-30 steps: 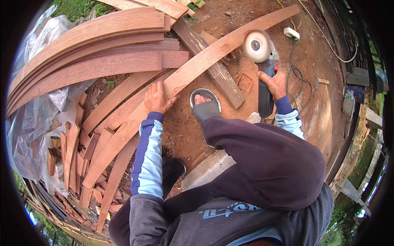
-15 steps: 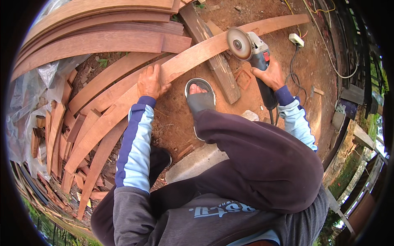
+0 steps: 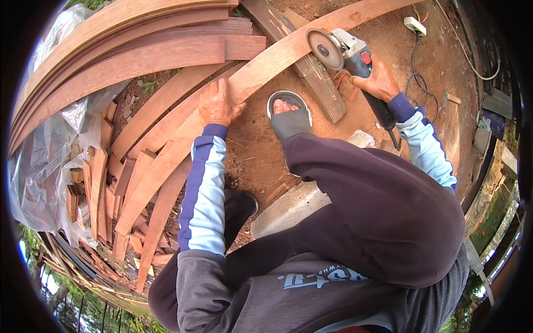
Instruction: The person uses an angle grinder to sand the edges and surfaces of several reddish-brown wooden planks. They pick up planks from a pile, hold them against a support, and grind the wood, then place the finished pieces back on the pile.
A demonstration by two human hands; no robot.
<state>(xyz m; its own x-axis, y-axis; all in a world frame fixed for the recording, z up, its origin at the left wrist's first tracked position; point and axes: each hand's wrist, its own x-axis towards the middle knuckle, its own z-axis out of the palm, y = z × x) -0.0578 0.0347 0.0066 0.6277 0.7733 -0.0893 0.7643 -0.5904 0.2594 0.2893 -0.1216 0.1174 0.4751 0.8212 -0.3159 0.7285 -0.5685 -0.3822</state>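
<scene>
A long curved wooden plank (image 3: 277, 60) runs from the lower left to the upper right, crossing a rough timber beam (image 3: 317, 82) on the ground. My left hand (image 3: 218, 104) grips the plank left of the beam, its fingers bent over the wood. In my right hand (image 3: 380, 82) is an angle grinder (image 3: 358, 60), held around its body with the thumb toward its head. The grinder's round disc (image 3: 324, 50) lies over the plank's near edge by the beam. Whether it touches the wood or spins, I cannot tell.
Stacked curved planks (image 3: 144, 58) lie at the upper left, beside clear plastic sheeting (image 3: 41, 166). Wood offcuts (image 3: 100, 194) pile up below them. A white power socket (image 3: 415, 25) with a dark cable (image 3: 417, 77) is at upper right. My sandalled foot (image 3: 291, 119) stands near the beam.
The view has shifted, so most of the scene sits farther right and higher. The grinder leans more to the left, its disc slightly farther left along the plank. Both hands keep their holds.
</scene>
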